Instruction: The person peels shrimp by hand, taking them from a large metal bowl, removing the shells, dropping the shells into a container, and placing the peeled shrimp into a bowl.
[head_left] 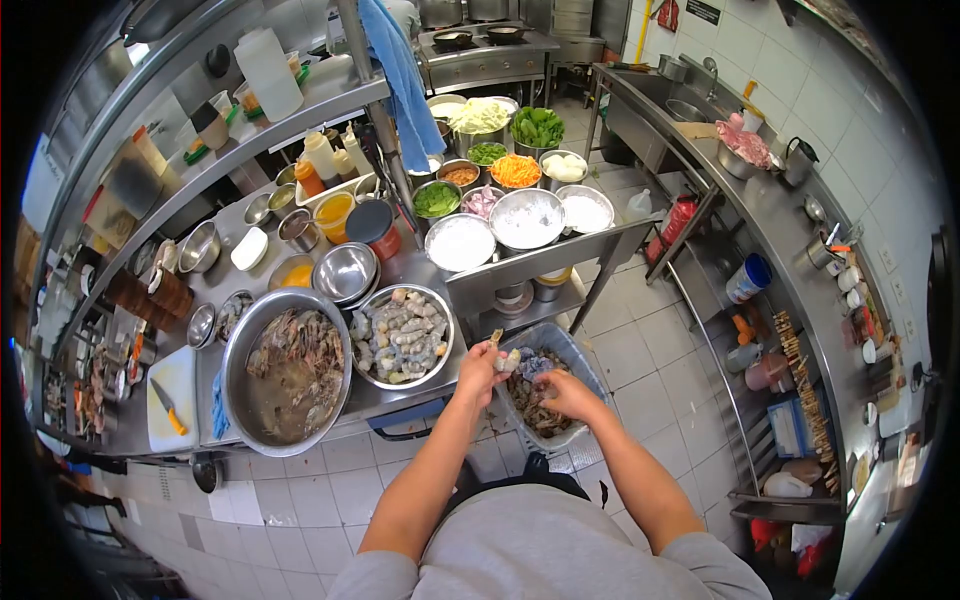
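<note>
My left hand (478,374) is closed round a shrimp (508,361), whose pale body sticks out past the fingertips. Close by on the right, my right hand (568,395) is bent into a pinch; what its fingertips hold, if anything, I cannot make out. Both hands are above a grey plastic bin (592,372) with shrimp shells and heads (545,420) inside. On the steel counter to the left, a round metal bowl (449,352) is filled with grey peeled shrimp (400,332). Beside it, a larger metal basin (232,385) contains brownish unpeeled shrimp (300,350) in murky liquid.
A knife (168,407) lies on a white cutting board (160,432) at the far left. Metal containers of chopped vegetables, including shredded carrot (515,170), stand ahead. A blue towel (395,80) hangs from the shelf post. Another steel counter (745,185) runs along the right wall.
</note>
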